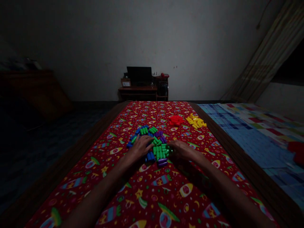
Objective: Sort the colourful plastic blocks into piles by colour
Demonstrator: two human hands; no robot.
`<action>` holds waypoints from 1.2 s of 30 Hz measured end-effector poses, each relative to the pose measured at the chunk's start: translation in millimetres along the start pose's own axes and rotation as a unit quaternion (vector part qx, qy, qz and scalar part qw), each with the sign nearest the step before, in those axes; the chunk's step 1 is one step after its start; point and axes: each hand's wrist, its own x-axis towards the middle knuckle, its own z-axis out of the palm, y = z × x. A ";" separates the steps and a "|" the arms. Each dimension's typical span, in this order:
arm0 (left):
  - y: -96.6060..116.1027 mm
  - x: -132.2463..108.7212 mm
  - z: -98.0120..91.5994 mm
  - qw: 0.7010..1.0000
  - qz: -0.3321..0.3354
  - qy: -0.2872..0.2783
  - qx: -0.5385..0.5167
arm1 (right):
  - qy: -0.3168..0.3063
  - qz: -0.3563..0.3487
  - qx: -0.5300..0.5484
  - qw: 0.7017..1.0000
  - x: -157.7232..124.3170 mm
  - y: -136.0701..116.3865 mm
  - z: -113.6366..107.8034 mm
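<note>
A mixed pile of small, shiny, tube-like plastic pieces lies on the red patterned cloth [163,196]: green pieces [159,152], blue pieces [150,157] and purple pieces [162,162]. Over the pile's left side rests my left hand [142,145], its fingers spread and touching the pieces. At the right edge, my right hand [180,149] has its fingertips bent together against a green piece. Its fingers partly hide that piece. Farther off sit a heap of red pieces [176,120] and, to its right, a heap of yellow pieces [195,121].
The cloth covers a long surface with dark wooden edges [220,142]. On the right is a bed-like surface with a blue checked cover [237,133]. A desk [137,89] with a black monitor [139,74] stands against the wall. The room is dim.
</note>
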 end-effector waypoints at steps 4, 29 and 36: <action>7.1 12.2 -1.5 0.999 -0.012 -0.026 -0.041 | 0.026 0.028 -0.028 0.999 -2.5 9.2 -9.2; 67.6 28.9 -6.7 0.968 -0.083 0.020 -0.237 | 0.132 -0.046 0.106 0.985 13.5 -5.3 -9.0; 58.5 14.0 1.3 0.990 0.026 -0.017 -0.141 | 0.313 0.146 -0.045 0.937 -4.8 35.0 -40.4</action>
